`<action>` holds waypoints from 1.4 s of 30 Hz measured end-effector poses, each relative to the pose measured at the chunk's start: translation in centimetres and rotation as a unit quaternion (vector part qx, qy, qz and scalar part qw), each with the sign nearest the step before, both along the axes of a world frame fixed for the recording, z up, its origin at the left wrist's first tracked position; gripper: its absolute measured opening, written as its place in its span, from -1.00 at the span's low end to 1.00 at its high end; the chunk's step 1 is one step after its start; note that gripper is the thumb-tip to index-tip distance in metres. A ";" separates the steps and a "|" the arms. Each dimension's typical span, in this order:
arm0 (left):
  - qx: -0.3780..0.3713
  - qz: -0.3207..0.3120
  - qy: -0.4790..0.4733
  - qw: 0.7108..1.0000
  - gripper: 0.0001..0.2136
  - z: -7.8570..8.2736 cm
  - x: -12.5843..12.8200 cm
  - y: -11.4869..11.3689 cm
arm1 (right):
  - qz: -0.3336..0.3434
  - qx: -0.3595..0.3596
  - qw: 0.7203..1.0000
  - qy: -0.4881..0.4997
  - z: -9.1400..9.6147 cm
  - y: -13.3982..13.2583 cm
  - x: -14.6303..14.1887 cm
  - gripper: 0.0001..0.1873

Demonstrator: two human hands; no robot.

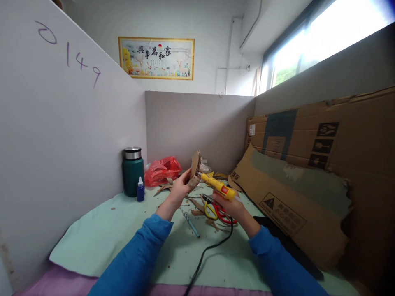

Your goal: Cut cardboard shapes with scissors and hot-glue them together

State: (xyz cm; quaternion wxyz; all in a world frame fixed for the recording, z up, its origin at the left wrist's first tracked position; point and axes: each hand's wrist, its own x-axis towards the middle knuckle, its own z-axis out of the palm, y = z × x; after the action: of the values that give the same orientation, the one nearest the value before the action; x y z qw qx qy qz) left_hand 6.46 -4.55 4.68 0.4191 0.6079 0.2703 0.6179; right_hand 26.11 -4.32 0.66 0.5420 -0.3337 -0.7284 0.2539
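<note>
My left hand (179, 188) is closed on a rounded cardboard piece (195, 165), held up on edge above the table. In my right hand (230, 204) is a yellow hot glue gun (219, 187), its nozzle pointing left at the lower edge of the cardboard. Whether the tip touches it I cannot tell. A black cord (206, 249) runs from the glue gun down toward the front edge. Beneath my hands lie scissors with a yellow handle (210, 210), scissors with a red handle (221, 213) and a light blue pen (191, 225).
A green bottle (133, 172), a small blue glue bottle (140, 190) and a red plastic bag (163, 170) stand at the back left. Cardboard scraps (197, 204) litter the middle of the pale green cloth (101, 234). Large cardboard sheets (296, 197) lean along the right partition.
</note>
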 end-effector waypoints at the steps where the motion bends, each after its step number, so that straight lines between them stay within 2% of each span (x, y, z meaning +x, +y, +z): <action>1: -0.005 0.002 -0.007 1.000 -0.31 -0.1 0.0 0.1 | 0.001 0.004 1.000 -0.002 -0.1 0.0 0.0 -0.71; 5: -0.028 0.004 -0.039 0.999 -0.30 -0.5 -0.3 0.7 | 0.018 0.003 1.000 -0.012 -0.1 -0.2 -0.2 -0.72; 10: -0.030 -0.002 -0.033 0.999 -0.30 -1.0 -0.4 1.1 | -0.004 0.010 1.000 -0.004 0.3 -0.3 -0.1 -0.71; 16: -0.025 -0.012 -0.024 0.999 -0.36 -0.9 -0.2 0.8 | -0.019 0.027 0.999 -0.002 0.0 0.1 0.1 -0.71; 32: -0.059 -0.012 -0.052 0.997 -0.30 -1.0 -0.4 1.0 | -0.005 0.021 1.000 -0.003 0.0 0.0 0.0 -0.73; 39: -0.069 -0.072 -0.023 0.995 -0.35 -0.7 -0.2 0.3 | 0.002 -0.031 0.999 0.033 0.2 0.2 0.2 -0.67; 42: -0.070 -0.071 -0.019 0.995 -0.37 -0.6 -0.2 0.3 | -0.008 -0.034 0.999 0.021 0.4 0.0 0.2 -0.65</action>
State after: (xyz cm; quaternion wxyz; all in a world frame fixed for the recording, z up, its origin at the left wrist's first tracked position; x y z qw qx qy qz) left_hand 6.24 -4.29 4.05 0.5086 0.5830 0.2604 0.5776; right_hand 26.26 -4.36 1.04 0.5475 -0.3521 -0.7051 0.2812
